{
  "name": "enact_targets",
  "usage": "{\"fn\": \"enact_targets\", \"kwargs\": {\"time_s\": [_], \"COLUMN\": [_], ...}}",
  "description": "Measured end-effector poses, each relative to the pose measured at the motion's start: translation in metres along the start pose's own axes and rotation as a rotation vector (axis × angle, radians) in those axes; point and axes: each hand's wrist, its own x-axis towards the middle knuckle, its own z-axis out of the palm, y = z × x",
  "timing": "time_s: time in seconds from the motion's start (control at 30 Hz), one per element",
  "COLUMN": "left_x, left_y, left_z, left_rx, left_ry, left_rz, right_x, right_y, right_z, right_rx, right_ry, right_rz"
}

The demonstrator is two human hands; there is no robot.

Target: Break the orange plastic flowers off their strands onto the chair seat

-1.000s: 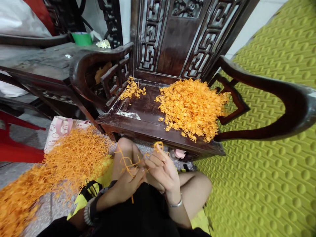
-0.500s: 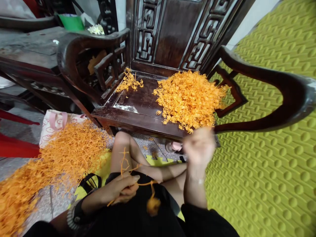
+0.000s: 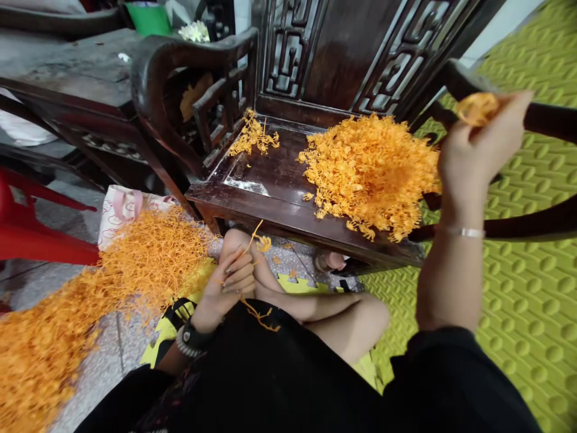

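My left hand (image 3: 231,281) is closed around thin orange stems (image 3: 253,239), which poke out above and below the fingers over my lap. One stem has a curled orange tip. Raised at the right, over the chair's armrest, my right hand (image 3: 473,150) pinches a curled orange piece (image 3: 478,109) between thumb and fingers. Just left of that hand, a large heap of orange curled pieces (image 3: 369,174) covers the right part of the dark wooden chair seat (image 3: 282,183). A smaller orange clump (image 3: 253,137) lies at the seat's left back corner.
On the floor at left spreads a long pile of orange stems (image 3: 148,261), beside a white bag with pink handles (image 3: 121,207). A red stool (image 3: 40,222), a wooden table (image 3: 67,72) with a green container (image 3: 148,18), and yellow foam mats (image 3: 532,300) surround me.
My right hand has risen and moved right, from the chair's front edge to over the armrest. My left hand has turned and lifted slightly, still holding stems. The view has shifted.
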Motion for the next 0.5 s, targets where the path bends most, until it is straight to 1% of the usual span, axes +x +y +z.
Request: {"fn": "enact_targets", "kwargs": {"time_s": [0.03,0.07,0.1,0.13,0.17,0.2,0.23,0.27,0.3,0.33,0.37,0.4,0.43,0.47,0.5], "left_x": [0.003,0.006,0.008,0.01,0.012,0.013,0.015,0.016,0.017,0.019,0.02,0.022,0.023,0.025,0.025], "left_y": [0.0,0.001,0.002,0.003,0.004,0.006,0.007,0.007,0.006,0.005,0.002,-0.002,-0.007,-0.011,-0.016], "left_z": [0.006,0.011,0.016,0.02,0.023,0.025,0.026,0.026,0.026,0.025,0.022,0.019,0.015,0.011,0.006], "left_rx": [-0.024,-0.049,-0.07,-0.085,-0.091,-0.089,-0.081,-0.068,-0.05,-0.026,0.004,0.042,0.083,0.13,0.18], "left_ry": [-0.006,-0.019,-0.033,-0.045,-0.056,-0.068,-0.082,-0.102,-0.129,-0.16,-0.191,-0.211,-0.221,-0.221,-0.214], "left_rz": [0.026,0.049,0.068,0.086,0.099,0.108,0.116,0.118,0.111,0.092,0.063,0.033,0.006,-0.021,-0.043], "right_x": [0.025,0.045,0.058,0.062,0.056,0.042,0.018,-0.012,-0.046,-0.083,-0.119,-0.152,-0.18,-0.203,-0.22], "right_y": [0.004,0.009,0.011,0.011,0.008,0.001,-0.008,-0.019,-0.03,-0.041,-0.051,-0.06,-0.068,-0.075,-0.081], "right_z": [0.008,0.015,0.021,0.026,0.027,0.025,0.021,0.015,0.009,0.004,0.0,-0.001,0.0,0.002,0.006], "right_rx": [-0.161,-0.287,-0.355,-0.369,-0.323,-0.212,-0.061,0.141,0.387,0.593,0.684,0.688,0.681,0.692,0.719], "right_ry": [-0.057,-0.146,-0.258,-0.321,-0.327,-0.272,-0.166,-0.093,-0.083,-0.243,-0.542,-0.687,-0.778,-0.874,-0.91], "right_rz": [0.008,0.075,0.163,0.227,0.235,0.177,0.069,-0.087,-0.191,-0.23,-0.225,-0.258,-0.272,-0.215,-0.141]}}
